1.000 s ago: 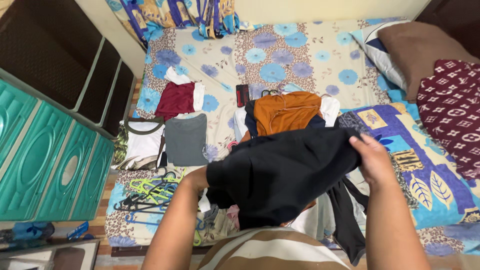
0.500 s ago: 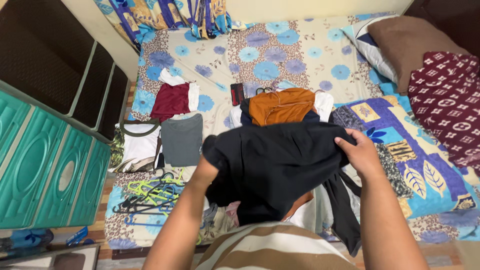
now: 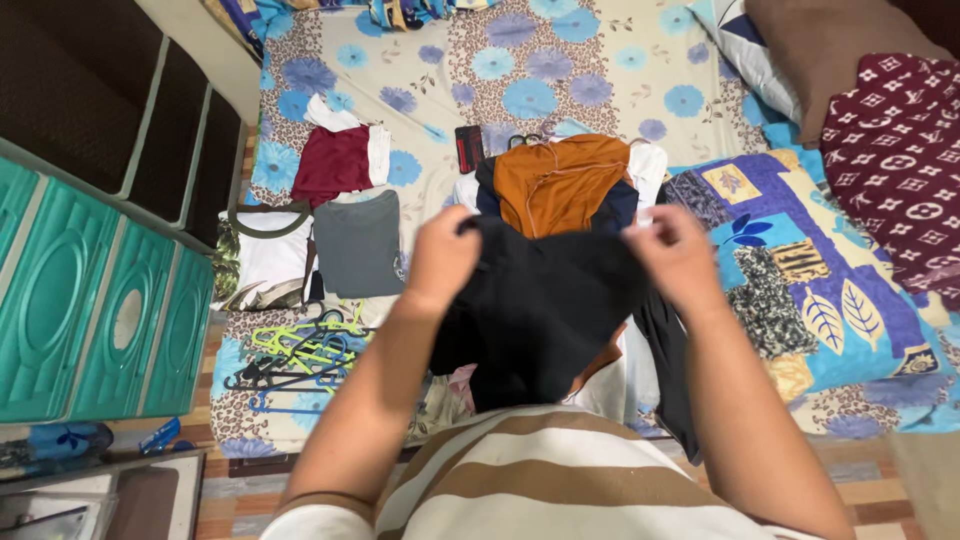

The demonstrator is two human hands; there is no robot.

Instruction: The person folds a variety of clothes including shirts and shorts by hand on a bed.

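Your left hand (image 3: 443, 255) and right hand (image 3: 675, 255) each pinch a top corner of the black garment (image 3: 540, 310), fingers clamped tight, mid-frame below the orange shirt (image 3: 555, 185).

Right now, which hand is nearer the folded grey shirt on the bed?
Left. The left hand grips the black garment just right of the grey shirt. The right hand holds the garment's other edge, far across from the shirt.
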